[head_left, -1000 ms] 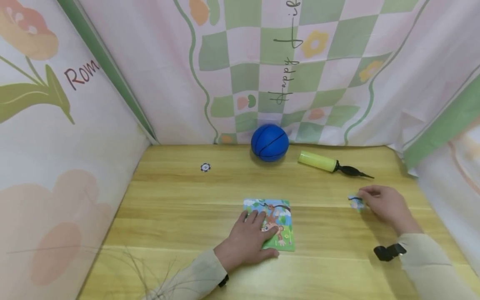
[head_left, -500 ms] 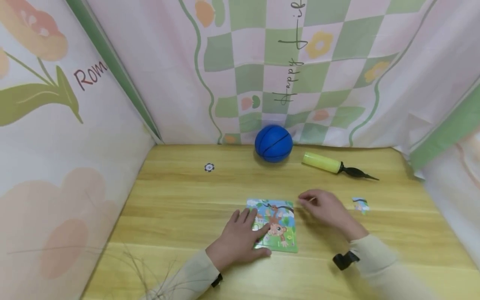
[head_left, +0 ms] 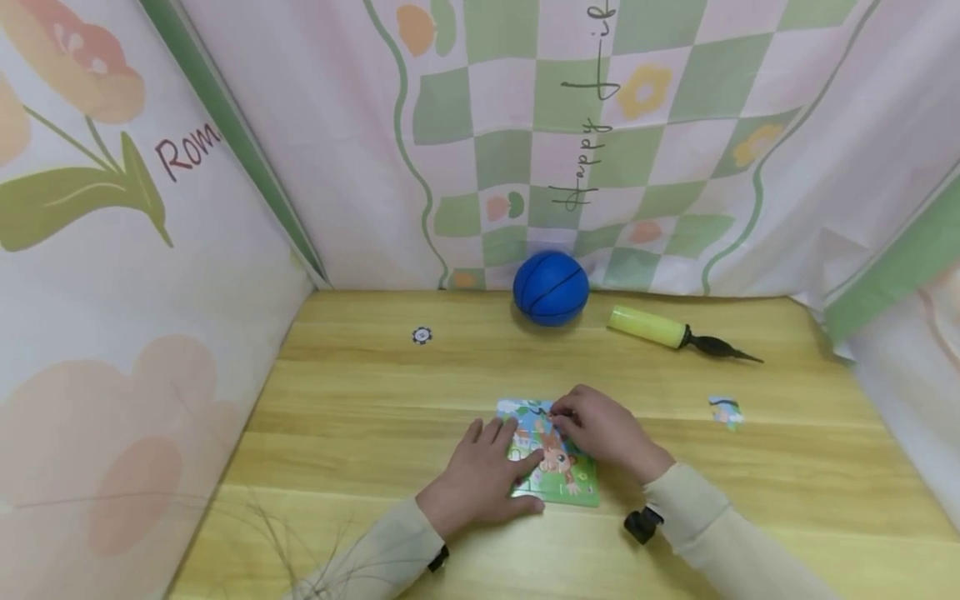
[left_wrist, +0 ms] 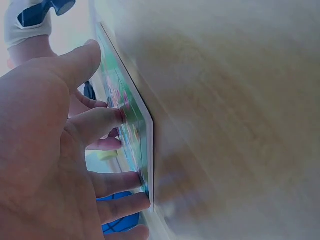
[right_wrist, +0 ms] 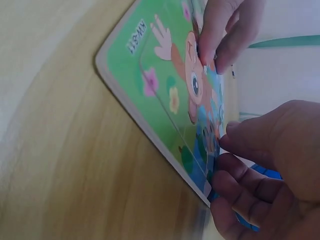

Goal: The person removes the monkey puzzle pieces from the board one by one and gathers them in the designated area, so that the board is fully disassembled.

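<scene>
Puzzle [head_left: 558,467] flat on tabletop [head_left: 337,400]. Left hand [head_left: 480,479]: fingers spread, resting on its left side. Right hand [head_left: 603,425]: fingers narrow, over its far right part; cannot tell whether they hold anything. Loose piece [head_left: 726,411] lies well apart, right of both; right hand nearer.

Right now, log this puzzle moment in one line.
left hand: rests on puzzle; right hand: at puzzle's far part, grip unclear; loose part: on table, right of puzzle; ball, pump: beyond puzzle
</scene>
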### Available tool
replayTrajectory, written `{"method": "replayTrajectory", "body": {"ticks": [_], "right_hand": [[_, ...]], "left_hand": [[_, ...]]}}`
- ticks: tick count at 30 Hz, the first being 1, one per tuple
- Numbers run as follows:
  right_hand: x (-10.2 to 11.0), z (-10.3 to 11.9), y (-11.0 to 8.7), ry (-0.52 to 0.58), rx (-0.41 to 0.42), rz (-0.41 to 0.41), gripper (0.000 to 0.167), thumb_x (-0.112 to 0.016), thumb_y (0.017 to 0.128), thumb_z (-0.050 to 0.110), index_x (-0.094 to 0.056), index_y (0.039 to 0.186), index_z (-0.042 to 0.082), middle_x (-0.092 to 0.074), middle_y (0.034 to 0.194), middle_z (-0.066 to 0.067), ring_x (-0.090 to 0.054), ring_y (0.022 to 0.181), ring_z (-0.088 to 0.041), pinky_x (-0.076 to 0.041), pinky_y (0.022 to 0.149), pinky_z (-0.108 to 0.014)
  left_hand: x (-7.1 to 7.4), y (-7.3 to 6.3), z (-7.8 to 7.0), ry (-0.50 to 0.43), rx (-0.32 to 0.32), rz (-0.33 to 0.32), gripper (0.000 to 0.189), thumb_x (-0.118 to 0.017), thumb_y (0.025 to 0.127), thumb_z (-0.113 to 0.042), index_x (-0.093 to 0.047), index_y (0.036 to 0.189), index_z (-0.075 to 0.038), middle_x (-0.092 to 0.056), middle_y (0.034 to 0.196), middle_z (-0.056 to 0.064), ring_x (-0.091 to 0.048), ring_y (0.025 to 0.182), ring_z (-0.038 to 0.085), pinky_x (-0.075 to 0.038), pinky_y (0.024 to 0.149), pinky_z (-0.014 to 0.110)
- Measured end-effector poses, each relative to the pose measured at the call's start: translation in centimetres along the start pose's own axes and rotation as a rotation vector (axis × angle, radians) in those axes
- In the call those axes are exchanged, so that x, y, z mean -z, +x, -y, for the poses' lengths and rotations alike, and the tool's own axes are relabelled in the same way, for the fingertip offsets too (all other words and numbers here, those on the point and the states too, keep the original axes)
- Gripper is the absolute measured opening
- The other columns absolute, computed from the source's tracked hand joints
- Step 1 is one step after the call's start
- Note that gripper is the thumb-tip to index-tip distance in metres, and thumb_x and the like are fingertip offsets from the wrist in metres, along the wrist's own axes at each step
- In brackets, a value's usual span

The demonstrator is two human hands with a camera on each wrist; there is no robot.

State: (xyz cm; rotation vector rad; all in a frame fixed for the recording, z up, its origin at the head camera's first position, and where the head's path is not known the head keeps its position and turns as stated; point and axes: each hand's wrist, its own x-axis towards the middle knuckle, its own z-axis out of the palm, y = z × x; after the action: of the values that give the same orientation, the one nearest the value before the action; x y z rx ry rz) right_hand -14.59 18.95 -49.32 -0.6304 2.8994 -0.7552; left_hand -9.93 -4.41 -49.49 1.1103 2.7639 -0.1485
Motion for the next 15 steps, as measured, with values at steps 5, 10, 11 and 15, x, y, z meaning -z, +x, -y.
{"method": "replayTrajectory", "body": {"ticks": [5,10,11,15], "right_hand": [[-0.2,0.35,0.29,-0.006,-0.009,-0.015,0.016,-0.07,0.097,0.017,-0.076,0.107,0.005,-0.063,0.095,0.001,-0.059,0.08,-0.012,-0.055,0.074,-0.039],[-0.39,0.44,0.6,0.054,-0.072,-0.014,0.016,-0.07,0.098,0.019,-0.073,0.104,0.005,-0.06,0.094,-0.001,-0.059,0.079,-0.013,-0.055,0.072,-0.037],[-0.38,0.42,0.64,0.064,-0.086,-0.016,0.015,-0.071,0.098,0.02,-0.073,0.103,0.006,-0.06,0.094,-0.001,-0.059,0.08,-0.013,-0.055,0.073,-0.037],[-0.28,0.49,0.75,0.144,-0.123,-0.009,0.012,-0.07,0.098,0.019,-0.071,0.103,0.008,-0.062,0.091,0.001,-0.061,0.078,-0.012,-0.055,0.07,-0.036]], "left_hand": [[-0.06,0.05,0.04,0.004,0.009,-0.002,0.077,-0.03,0.09,-0.084,-0.038,0.155,-0.044,-0.028,0.162,0.02,-0.029,0.146,0.038,-0.027,0.115,0.058],[-0.07,0.0,0.02,0.004,0.012,0.002,0.077,-0.031,0.09,-0.084,-0.037,0.156,-0.044,-0.027,0.162,0.019,-0.028,0.147,0.037,-0.027,0.115,0.058],[-0.08,-0.01,0.01,0.001,0.012,0.002,0.077,-0.031,0.09,-0.084,-0.038,0.155,-0.044,-0.027,0.163,0.019,-0.028,0.147,0.037,-0.027,0.115,0.058],[-0.04,-0.06,-0.06,0.001,0.012,0.0,0.077,-0.031,0.09,-0.083,-0.038,0.155,-0.043,-0.028,0.162,0.019,-0.029,0.146,0.037,-0.028,0.114,0.058]]}}
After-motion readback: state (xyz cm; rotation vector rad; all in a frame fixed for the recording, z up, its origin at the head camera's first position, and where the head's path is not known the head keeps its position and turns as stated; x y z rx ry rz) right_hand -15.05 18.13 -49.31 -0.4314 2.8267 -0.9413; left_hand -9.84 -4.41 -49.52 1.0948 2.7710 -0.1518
